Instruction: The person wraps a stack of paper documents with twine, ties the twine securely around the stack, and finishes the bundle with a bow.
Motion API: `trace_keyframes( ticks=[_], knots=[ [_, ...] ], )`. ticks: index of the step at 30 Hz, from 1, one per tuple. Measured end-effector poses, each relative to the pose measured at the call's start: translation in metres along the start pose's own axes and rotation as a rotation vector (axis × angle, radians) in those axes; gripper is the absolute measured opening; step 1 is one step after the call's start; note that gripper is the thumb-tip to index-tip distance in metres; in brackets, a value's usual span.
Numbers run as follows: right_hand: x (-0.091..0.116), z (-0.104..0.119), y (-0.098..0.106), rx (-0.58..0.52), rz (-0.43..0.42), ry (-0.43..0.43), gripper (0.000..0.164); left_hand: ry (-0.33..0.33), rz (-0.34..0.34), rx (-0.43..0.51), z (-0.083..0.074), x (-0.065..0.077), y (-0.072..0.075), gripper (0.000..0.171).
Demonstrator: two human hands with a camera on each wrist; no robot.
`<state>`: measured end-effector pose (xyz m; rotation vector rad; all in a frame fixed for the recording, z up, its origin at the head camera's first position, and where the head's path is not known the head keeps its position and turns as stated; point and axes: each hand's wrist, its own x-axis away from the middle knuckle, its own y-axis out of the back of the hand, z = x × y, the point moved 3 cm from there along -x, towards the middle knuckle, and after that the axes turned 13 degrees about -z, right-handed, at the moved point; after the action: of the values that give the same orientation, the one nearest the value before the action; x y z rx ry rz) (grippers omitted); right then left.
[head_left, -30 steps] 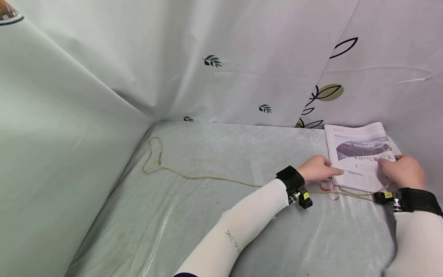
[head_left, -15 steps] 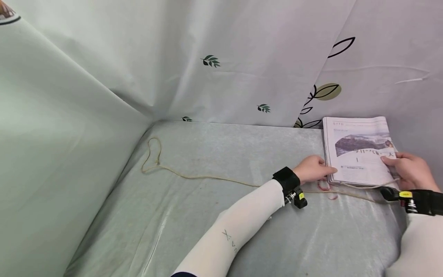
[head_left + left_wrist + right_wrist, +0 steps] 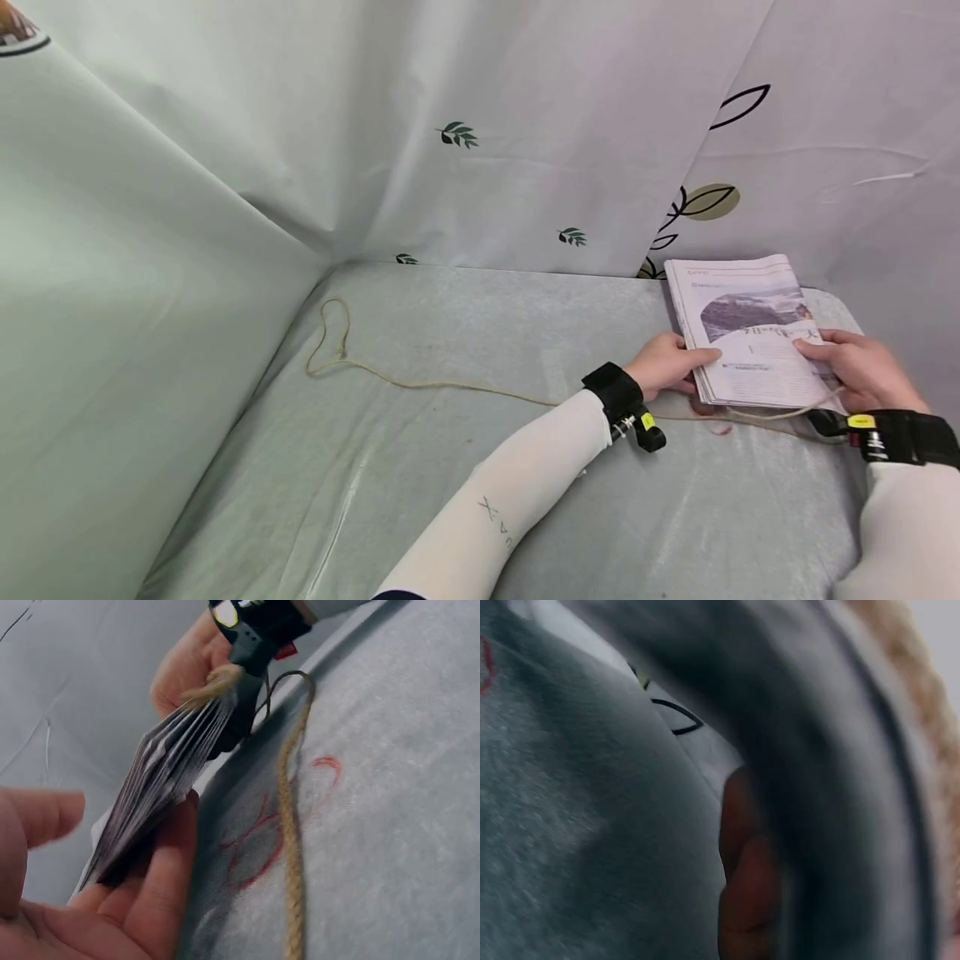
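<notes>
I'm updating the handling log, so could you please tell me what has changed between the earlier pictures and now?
Over the last half second, the newspaper stack has shifted left, and the right hand has moved left with it. The left hand has edged slightly left. Both hands still hold the stack; the rope stretching to the left is unchanged.

above newspaper stack [image 3: 761, 358]: room to come in from overhead
left side: barred by left hand [image 3: 666, 365]
right side: barred by right hand [image 3: 866, 371]
near edge: rope [image 3: 450, 384] crosses, reaching right hand
far edge: wall cloth [image 3: 510, 192] close behind
table [image 3: 465, 325] left of hands: wide room beyond rope
</notes>
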<state>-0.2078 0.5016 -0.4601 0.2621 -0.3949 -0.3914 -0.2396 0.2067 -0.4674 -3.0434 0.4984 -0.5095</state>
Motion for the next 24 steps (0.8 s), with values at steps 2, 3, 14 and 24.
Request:
trace_keyframes(
  ticks=[2,3,14,24],
  knots=[
    [0.001,0.002,-0.008,0.06,0.042,0.045,0.101,-0.002,-0.054,0.032,0.001,-0.002,0.003,0.014],
    [0.001,0.003,-0.012,0.056,0.068,0.055,0.094,-0.006,-0.073,0.043,0.002,-0.003,0.005,0.012],
    [0.005,0.01,-0.035,0.653,-0.071,0.455,0.071,-0.136,-0.21,-0.092,-0.003,-0.01,0.042,0.029],
    [-0.001,0.006,-0.009,0.684,-0.304,0.515,0.059,-0.149,-0.165,-0.13,-0.002,-0.012,0.116,0.039]
  ],
)
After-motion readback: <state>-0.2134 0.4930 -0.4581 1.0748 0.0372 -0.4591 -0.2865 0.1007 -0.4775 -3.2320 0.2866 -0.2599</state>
